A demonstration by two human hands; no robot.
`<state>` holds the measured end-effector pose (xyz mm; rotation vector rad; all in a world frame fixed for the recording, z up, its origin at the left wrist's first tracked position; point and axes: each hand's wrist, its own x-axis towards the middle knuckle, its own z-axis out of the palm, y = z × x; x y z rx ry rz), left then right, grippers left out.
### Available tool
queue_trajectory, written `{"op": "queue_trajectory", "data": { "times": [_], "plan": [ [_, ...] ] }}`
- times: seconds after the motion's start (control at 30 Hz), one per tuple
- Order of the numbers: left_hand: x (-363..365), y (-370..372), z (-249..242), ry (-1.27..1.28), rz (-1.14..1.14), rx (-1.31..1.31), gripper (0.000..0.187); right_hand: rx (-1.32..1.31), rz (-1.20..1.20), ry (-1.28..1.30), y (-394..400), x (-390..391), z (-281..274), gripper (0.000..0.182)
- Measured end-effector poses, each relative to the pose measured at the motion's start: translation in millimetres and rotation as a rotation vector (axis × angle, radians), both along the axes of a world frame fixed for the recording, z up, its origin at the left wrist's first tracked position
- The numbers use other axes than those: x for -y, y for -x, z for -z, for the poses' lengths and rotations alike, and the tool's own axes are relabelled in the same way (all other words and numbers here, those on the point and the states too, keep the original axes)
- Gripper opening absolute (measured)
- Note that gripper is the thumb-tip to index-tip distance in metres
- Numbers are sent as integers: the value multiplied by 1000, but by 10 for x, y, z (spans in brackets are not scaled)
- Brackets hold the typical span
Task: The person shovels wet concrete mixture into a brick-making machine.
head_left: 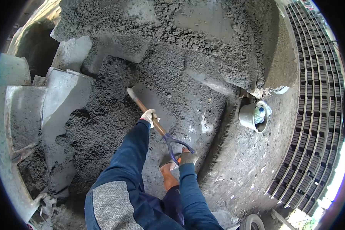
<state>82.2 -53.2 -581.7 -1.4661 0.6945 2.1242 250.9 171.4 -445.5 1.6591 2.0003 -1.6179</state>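
Note:
A shovel with a wooden shaft and a purple D-shaped handle slants across the middle of the view. My left hand, in a whitish glove, is closed around the shaft. My right hand, also gloved, grips the D-handle near my leg. The far end of the shovel meets loose grey, damp-looking mix, and its blade is mostly hidden there. Bare grey floor shows to the right of the shaft.
A large heap of grey mix lies ahead. Metal sheets border the left side. At right stand a bucket holding a plastic bottle and racks of stacked dark blocks. A tire lies at lower right.

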Motion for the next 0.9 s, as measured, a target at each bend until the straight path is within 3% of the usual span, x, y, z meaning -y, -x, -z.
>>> {"op": "queue_trajectory", "data": {
  "times": [0.1, 0.17, 0.2, 0.27, 0.33, 0.37, 0.4, 0.43, 0.47, 0.5, 0.57, 0.6, 0.63, 0.7, 0.77, 0.8, 0.83, 0.87, 0.9],
  "plan": [
    [-99, -339, -261, 53, -29, -7, 9, -20, 46, 162, -498, -381, 100, 16],
    [-170, -769, -527, 27, -77, -101, 7, -200, 92, 288, -723, -553, -381, 17],
    [-220, -972, -728, -34, -111, -131, 12, -224, 115, 400, -913, -713, -491, 17],
    [-244, -1204, -1633, -203, -102, 15, 24, -281, 116, 512, -1686, -1290, -392, 16],
    [-176, -1525, -1939, -481, -113, 86, 32, -97, 59, 608, -2052, -1671, -1018, 10],
    [-170, -1498, -2257, -201, -109, 80, 30, 54, 218, 685, -2068, -1740, -1379, 9],
    [-116, -1338, -2614, -16, -251, -157, 33, 83, 215, 583, -2217, -1870, -1516, 11],
    [-3, -1639, -1890, -28, -235, 15, 24, 164, 167, 486, -2173, -1942, -1765, 13],
    [-126, -1878, -1721, 148, 69, -193, 18, 244, 116, 389, -2097, -2030, -1942, 16],
    [-293, -1810, -1950, 93, -185, 73, 20, 185, 123, 344, -2055, -2165, -1815, 15],
    [-485, -1852, -2106, 68, -154, 165, 21, 102, 123, 249, -2318, -2610, -1589, 15],
    [-611, -1820, -2293, 56, -184, 139, 20, 77, 144, 333, -2644, -3056, -1049, 13],
    [-753, -1781, -2568, 49, -209, 120, 20, -31, -54, 244, -2749, -3242, -897, 13],
    [-1020, -1565, -3258, 79, -255, 66, 21, 7, 35, 354, -2676, -3466, -687, 11],
    [-1224, -1270, -3891, 59, -246, -122, 22, 9, 188, 601, -2733, -3642, -9, 13],
    [-1282, -1107, -4084, 20, -201, -258, 18, -15, 328, 810, -2832, -3754, 636, 14],
    [-1291, -931, -4238, -12, -157, -393, 15, 86, 78, 662, -2139, -3476, -185, 12],
    [-1248, -767, -4333, 260, 20, -694, 13, 47, 2, 747, -1878, -3425, -61, 12],
    [-1233, -650, -4552, 375, 65, -766, 15, 6, -74, 831, -1562, -3317, -79, 14]
  ]
}}
